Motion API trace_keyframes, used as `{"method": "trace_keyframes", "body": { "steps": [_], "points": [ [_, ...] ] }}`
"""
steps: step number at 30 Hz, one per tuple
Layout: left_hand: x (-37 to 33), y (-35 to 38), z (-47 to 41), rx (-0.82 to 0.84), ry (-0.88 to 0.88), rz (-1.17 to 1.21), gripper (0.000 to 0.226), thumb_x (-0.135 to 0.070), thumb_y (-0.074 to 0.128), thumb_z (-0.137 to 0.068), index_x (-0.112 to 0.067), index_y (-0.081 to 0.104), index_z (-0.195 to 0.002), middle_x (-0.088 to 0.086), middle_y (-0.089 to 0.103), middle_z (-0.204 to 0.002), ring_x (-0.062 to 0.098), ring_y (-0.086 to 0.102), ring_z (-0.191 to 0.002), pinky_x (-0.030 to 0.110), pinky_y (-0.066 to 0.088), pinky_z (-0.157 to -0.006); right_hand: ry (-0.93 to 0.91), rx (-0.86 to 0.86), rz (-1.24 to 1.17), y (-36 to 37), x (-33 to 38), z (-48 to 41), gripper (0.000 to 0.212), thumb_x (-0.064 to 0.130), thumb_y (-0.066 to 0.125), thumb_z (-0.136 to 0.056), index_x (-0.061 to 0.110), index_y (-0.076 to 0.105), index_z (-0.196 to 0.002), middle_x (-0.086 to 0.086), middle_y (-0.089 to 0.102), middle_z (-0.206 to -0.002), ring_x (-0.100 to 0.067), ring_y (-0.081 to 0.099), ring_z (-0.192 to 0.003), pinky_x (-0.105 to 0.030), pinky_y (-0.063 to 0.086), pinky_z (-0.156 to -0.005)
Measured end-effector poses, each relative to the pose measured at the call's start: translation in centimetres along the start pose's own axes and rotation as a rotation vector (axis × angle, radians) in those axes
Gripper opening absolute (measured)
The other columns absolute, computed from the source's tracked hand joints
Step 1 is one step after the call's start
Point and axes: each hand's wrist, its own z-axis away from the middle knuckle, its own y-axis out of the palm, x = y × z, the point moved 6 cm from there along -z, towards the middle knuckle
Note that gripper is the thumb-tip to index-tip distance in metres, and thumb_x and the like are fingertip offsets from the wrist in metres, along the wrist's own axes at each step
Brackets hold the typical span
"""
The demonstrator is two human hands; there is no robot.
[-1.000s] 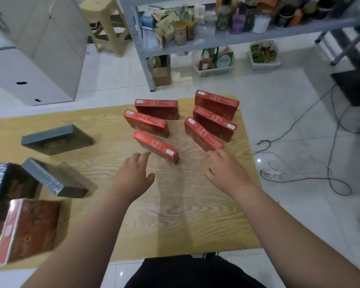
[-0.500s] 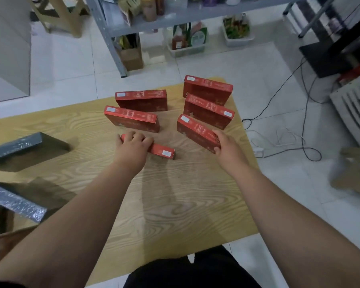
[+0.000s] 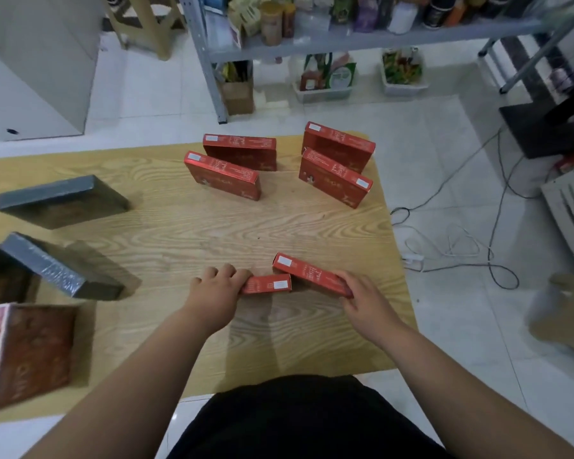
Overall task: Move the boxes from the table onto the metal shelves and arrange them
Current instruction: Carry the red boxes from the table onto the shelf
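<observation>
Wood-grain tabletop [image 3: 179,226] fills the view, with grey metal shelves [image 3: 378,40] beyond it on white floor tiles. Near the front edge the left hand [image 3: 217,288] clasps one end of a flat red cardboard box [image 3: 269,283]. The right hand [image 3: 362,298] grasps the near end of a second red box [image 3: 307,271] just beside it. Both boxes are down at the tabletop. Four more red boxes [image 3: 224,175] stand on edge at the far side, in two pairs. Two dark grey boxes [image 3: 60,200] sit at the left.

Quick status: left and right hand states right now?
Left hand: holding the left red box.
Right hand: holding the right red box.
</observation>
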Motion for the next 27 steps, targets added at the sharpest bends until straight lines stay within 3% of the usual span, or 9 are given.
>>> {"method": "trace_keyframes", "body": {
  "steps": [2,3,6,9,12,16,19,22,27],
  "points": [
    [-0.4,0.3,0.7,0.011,-0.05,0.114,0.048,-0.027,0.058,-0.088,-0.033,0.048,-0.134,0.004,0.046,-0.126,0.031,0.056,-0.107,0.041,0.049,-0.083,-0.023,0.035,-0.065,-0.4,0.4,-0.2,0.055,0.014,0.056,-0.095,0.04,0.044,-0.142,0.007,0.049,-0.127,-0.008,0.047,-0.112,-0.027,0.04,-0.092],
    [-0.5,0.1,1.2,-0.004,-0.099,0.285,0.046,-0.024,0.065,-0.083,-0.027,0.054,-0.128,0.006,0.049,-0.12,0.028,0.06,-0.1,0.037,0.051,-0.079,-0.038,0.047,-0.114,-0.8,0.7,-0.5,0.054,0.014,0.058,-0.093,0.04,0.047,-0.139,0.008,0.053,-0.125,-0.008,0.051,-0.111,-0.028,0.043,-0.092],
    [0.1,0.1,3.9,-0.084,-0.342,0.829,0.034,-0.012,0.079,-0.071,-0.016,0.062,-0.1,0.001,0.062,-0.092,0.003,0.064,-0.068,0.016,0.047,-0.057,-0.034,0.046,-0.297,-2.4,1.2,-1.0,0.044,0.012,0.064,-0.091,0.041,0.053,-0.123,0.009,0.064,-0.116,-0.013,0.065,-0.103,-0.035,0.055,-0.09],
    [1.2,1.3,7.5,-0.212,-0.578,1.297,0.042,-0.022,0.085,-0.062,-0.012,0.064,-0.097,0.004,0.07,-0.09,0.017,0.066,-0.076,0.027,0.047,-0.066,0.033,-0.057,-0.503,-3.7,0.7,-1.7,0.033,0.02,0.068,-0.092,0.033,0.054,-0.118,0.006,0.065,-0.114,-0.01,0.065,-0.1,-0.042,0.055,-0.092],
    [1.3,2.2,11.6,-0.346,-0.683,1.685,0.048,-0.025,0.077,-0.067,-0.006,0.063,-0.109,0.016,0.071,-0.098,0.024,0.07,-0.077,0.036,0.053,-0.068,0.07,-0.052,-0.633,-3.9,1.2,-2.0,0.039,0.028,0.065,-0.096,0.024,0.05,-0.133,0.005,0.063,-0.122,-0.008,0.062,-0.103,-0.033,0.052,-0.09],
    [1.8,3.9,18.1,-0.565,-0.816,1.873,0.055,-0.026,0.078,-0.069,-0.004,0.055,-0.113,0.021,0.068,-0.102,0.031,0.07,-0.079,0.04,0.056,-0.065,0.028,-0.006,-0.705,-3.0,3.4,-2.3,0.032,0.03,0.057,-0.101,0.021,0.054,-0.132,0.002,0.067,-0.118,-0.008,0.066,-0.097,-0.012,0.051,-0.061],
    [2.0,5.8,23.5,-0.714,-0.914,1.944,0.05,-0.026,0.078,-0.074,-0.004,0.058,-0.115,0.021,0.071,-0.102,0.032,0.071,-0.081,0.039,0.059,-0.066,-0.025,0.017,-0.653,-1.8,5.5,-2.4,0.031,0.033,0.054,-0.102,0.021,0.058,-0.131,0.0,0.069,-0.117,-0.014,0.068,-0.099,-0.021,0.052,-0.068],
    [1.7,7.5,28.7,-0.802,-0.992,1.943,0.024,-0.022,0.069,-0.091,-0.007,0.063,-0.109,0.016,0.074,-0.096,0.029,0.072,-0.079,0.039,0.061,-0.067,-0.075,0.094,-0.609,0.4,8.5,-2.1,0.031,0.036,0.054,-0.101,0.021,0.062,-0.127,-0.001,0.072,-0.114,-0.019,0.071,-0.101,-0.033,0.057,-0.083],
    [2.2,11.5,37.2,-0.959,-1.127,1.978,0.017,-0.026,0.061,-0.097,-0.013,0.066,-0.106,0.009,0.076,-0.092,0.023,0.073,-0.076,0.033,0.06,-0.064,-0.204,0.289,-0.457,6.8,16.2,0.6,0.035,0.039,0.057,-0.098,0.019,0.063,-0.126,-0.004,0.071,-0.115,-0.018,0.07,-0.098,-0.038,0.057,-0.086]
  ]
}}
